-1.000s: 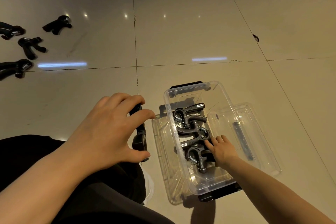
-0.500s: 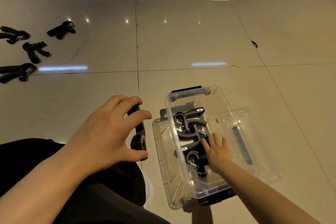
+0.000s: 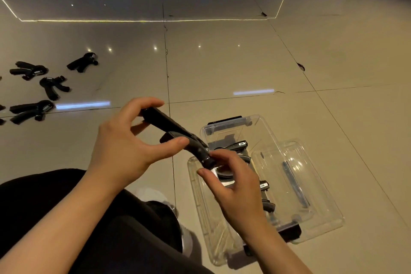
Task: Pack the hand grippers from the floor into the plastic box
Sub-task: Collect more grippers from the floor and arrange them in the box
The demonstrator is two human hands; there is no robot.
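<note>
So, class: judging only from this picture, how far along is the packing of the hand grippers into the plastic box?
Done: several grippers already lie in the plastic box. In hand: the left hand holds one hand gripper over the box's edge, and the right hand reaches for its lower end. Left: at least four loose grippers on the floor at far left.

Left hand (image 3: 124, 151) raised, fingers and thumb curled in a pinch. Right hand (image 3: 233, 182) just beside it, fingers half-curled.
</note>
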